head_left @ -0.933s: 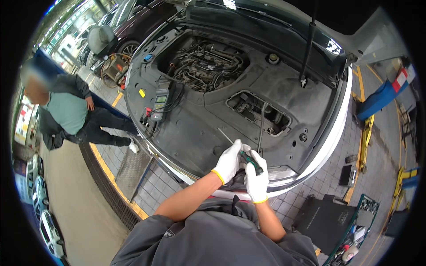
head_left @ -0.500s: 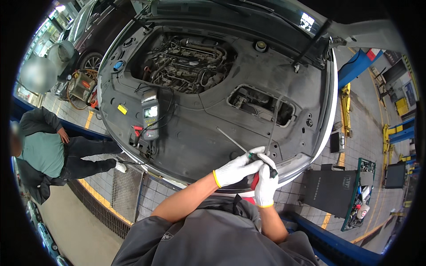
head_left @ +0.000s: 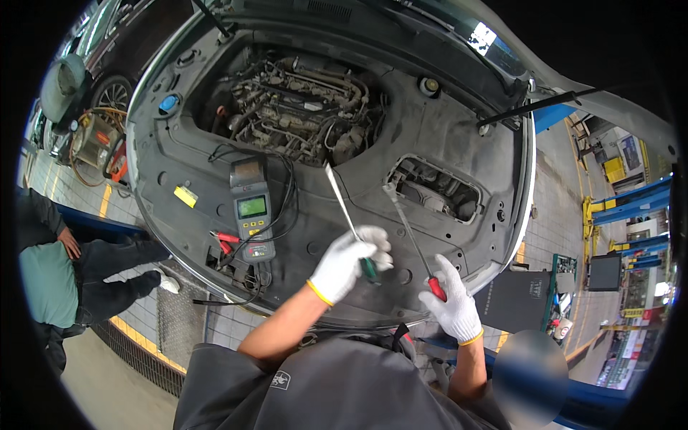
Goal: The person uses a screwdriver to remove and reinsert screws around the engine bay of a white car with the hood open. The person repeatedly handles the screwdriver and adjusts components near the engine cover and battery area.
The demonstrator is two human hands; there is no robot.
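My left hand (head_left: 345,265), in a white knit glove with a yellow cuff, is closed around a screwdriver's green handle (head_left: 369,270). Its bright shaft (head_left: 340,197) points up and away toward the engine. To the right, my right hand (head_left: 456,308), gloved the same way, grips the red handle (head_left: 436,289) of a long thin-shafted tool. That shaft (head_left: 410,231) slants up to the left, its broader tip near the rectangular opening (head_left: 437,188) in the black cover (head_left: 308,215). The hands are apart, both over the front of the car's engine bay.
A battery tester (head_left: 252,218) with black cables and a red clamp (head_left: 228,238) lies on the cover, beside a yellow tag (head_left: 185,196). Beyond sits the exposed engine (head_left: 301,107). A person (head_left: 54,269) stands at the left. At right is a tool cart (head_left: 516,301).
My hands, together before, have separated: the left moved left with the green screwdriver, the right slightly right and down with the red-handled tool. The view has shifted.
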